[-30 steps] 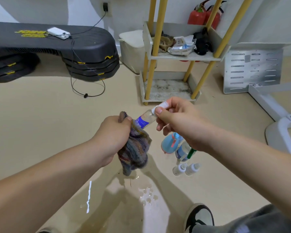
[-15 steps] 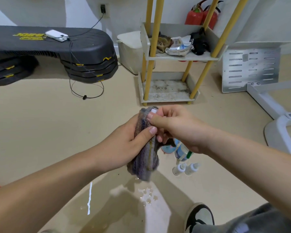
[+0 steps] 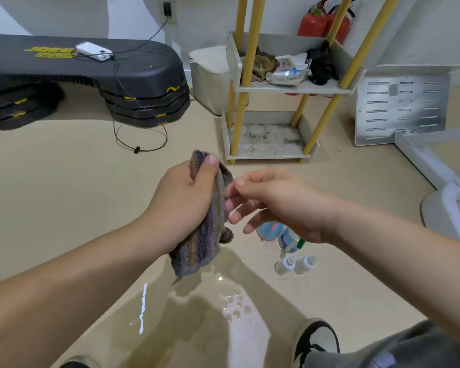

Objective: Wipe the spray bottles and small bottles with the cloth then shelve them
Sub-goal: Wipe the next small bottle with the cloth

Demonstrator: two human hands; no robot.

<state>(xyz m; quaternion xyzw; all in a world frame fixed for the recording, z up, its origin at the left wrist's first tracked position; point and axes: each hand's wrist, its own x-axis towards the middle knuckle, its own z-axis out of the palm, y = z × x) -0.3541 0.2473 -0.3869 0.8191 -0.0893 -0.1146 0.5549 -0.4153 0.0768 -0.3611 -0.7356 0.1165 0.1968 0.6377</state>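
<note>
My left hand (image 3: 181, 200) grips a striped purple-grey cloth (image 3: 202, 248) bunched in the fist, its tail hanging down. No small bottle shows; whether one sits inside the cloth is hidden. My right hand (image 3: 274, 205) hovers just right of the cloth, fingers loosely spread and holding nothing. Below it on the floor stand a blue spray bottle (image 3: 268, 229) and a clear spray bottle with a green part (image 3: 290, 241), both partly hidden. Two small clear bottles (image 3: 284, 265) (image 3: 306, 263) stand in front of them. The two-tier shelf with yellow posts (image 3: 270, 155) stands beyond.
The upper shelf tier (image 3: 295, 87) holds rags and a packet. Water drops (image 3: 234, 306) lie on the glossy floor. A black step platform (image 3: 91, 75) with a trailing cable is at left, a white bin (image 3: 210, 81) behind, and a metal panel (image 3: 401, 110) and white base (image 3: 446, 208) at right. My shoe (image 3: 316, 341) is below.
The small bottle held by its cap went into the cloth and is out of sight. My right hand has let go and drawn back to the right with spread fingers.
</note>
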